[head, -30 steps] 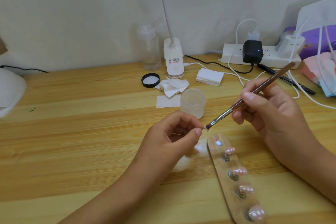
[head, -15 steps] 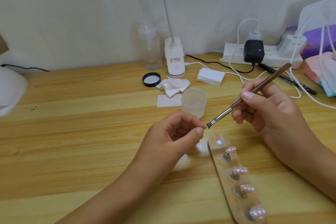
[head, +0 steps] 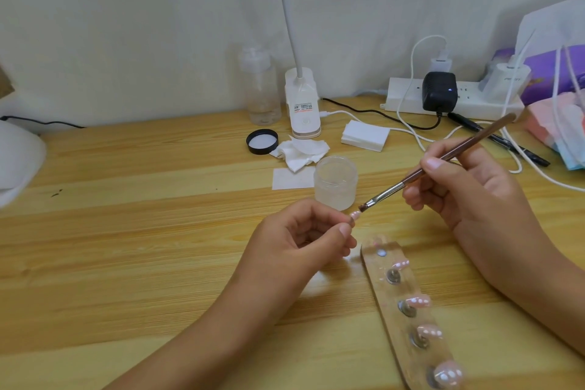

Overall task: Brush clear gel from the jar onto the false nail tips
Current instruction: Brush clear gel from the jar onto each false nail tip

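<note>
Left hand [head: 297, 247] pinched one nail tip [head: 355, 215] between thumb and forefinger at frame centre, other fingers curled loosely under. Right hand [head: 468, 196] gripped the brush [head: 474, 140] pencil-style at centre right. The hands were apart and met only where the bristles [head: 364, 207] reached the tip. Key relation: the brush's long axis ran from upper right down to lower left, bristle end lowest, landing on the held tip's upper-right end. It looked like contact, but I couldn't confirm at this size. The tip stuck out of the pinch toward upper right, roughly in line with the brush, so my read is the stroke runs along that line, with the right hand moving and the left only steadying. The jar [head: 336, 187] stood open on the table [head: 126, 231], just above the left fingertips in frame and just beside the bristles to their upper left. A reload would be a short reach for the right hand, which is the nearer one via the brush. The lid [head: 262, 141] lay further to the upper left. The strip [head: 384, 291] ran from centre down to the lower right, under the right wrist. It carried four more tips, from the top one [head: 400, 264] down to the bottom one [head: 448, 374], and its top post was bare. Probably mid-task, with gel going onto the held tip.
</note>
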Demonstrator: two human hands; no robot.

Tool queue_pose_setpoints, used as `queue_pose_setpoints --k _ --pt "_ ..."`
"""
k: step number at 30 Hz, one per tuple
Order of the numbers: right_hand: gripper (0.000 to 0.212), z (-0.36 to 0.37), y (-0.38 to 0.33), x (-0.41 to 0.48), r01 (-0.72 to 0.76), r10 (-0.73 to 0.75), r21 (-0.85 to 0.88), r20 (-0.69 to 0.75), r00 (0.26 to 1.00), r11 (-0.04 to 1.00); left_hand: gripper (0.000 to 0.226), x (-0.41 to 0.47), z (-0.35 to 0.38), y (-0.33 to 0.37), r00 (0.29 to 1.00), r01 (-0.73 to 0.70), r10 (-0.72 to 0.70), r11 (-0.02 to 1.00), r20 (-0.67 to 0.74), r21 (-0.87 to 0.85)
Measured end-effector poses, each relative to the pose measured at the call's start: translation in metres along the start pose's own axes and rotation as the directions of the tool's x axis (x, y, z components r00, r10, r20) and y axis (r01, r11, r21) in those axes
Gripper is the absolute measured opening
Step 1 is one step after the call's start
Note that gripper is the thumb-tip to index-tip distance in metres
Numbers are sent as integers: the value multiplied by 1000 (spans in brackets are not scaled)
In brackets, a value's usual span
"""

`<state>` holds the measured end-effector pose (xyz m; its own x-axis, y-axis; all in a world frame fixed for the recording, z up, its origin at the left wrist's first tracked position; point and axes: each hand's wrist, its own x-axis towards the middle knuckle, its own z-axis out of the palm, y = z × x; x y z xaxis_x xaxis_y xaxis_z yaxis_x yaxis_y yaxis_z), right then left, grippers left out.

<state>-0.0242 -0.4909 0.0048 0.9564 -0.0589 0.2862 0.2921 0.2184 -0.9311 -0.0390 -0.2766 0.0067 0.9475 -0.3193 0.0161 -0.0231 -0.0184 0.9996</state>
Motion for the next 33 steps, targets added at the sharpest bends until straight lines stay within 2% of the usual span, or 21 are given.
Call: queue_pose_setpoints --k 3,7,11,15,18,22,29,33 --pt "15 0 -1 0 14 -15 34 36 999 999 17 0 1 1 1000 6 -6 1000 -11 0" --pt "11 3 -1 -1 6 -8 26 77 997 1000 21 1 2 2 1000 4 -4 1000 -20 -8" --pt "4 3 0 -1 7 -7 -7 30 1000 1000 16 0 2 1 1000 6 -7 1000 -21 -8" --pt "7 1 -1 0 29 -29 -6 -39 999 1000 11 0 0 -1 1000 7 -6 1000 -13 13" --pt "13 2 -2 0 27 -28 22 9 1000 999 4 1 1 -1 1000 6 -6 1000 -8 26" --pt "16 5 -2 -3 32 -29 -36 72 997 999 6 1 1 -2 1000 -3 4 999 -4 35" --pt "4 3 0 -1 14 -13 -46 15 1000 999 4 1 0 -2 1000 -2 2 999 6 32" --pt "7 0 1 1 0 0 -11 -29 1000 1000 12 2 0 -3 1000 7 -7 1000 -24 7"
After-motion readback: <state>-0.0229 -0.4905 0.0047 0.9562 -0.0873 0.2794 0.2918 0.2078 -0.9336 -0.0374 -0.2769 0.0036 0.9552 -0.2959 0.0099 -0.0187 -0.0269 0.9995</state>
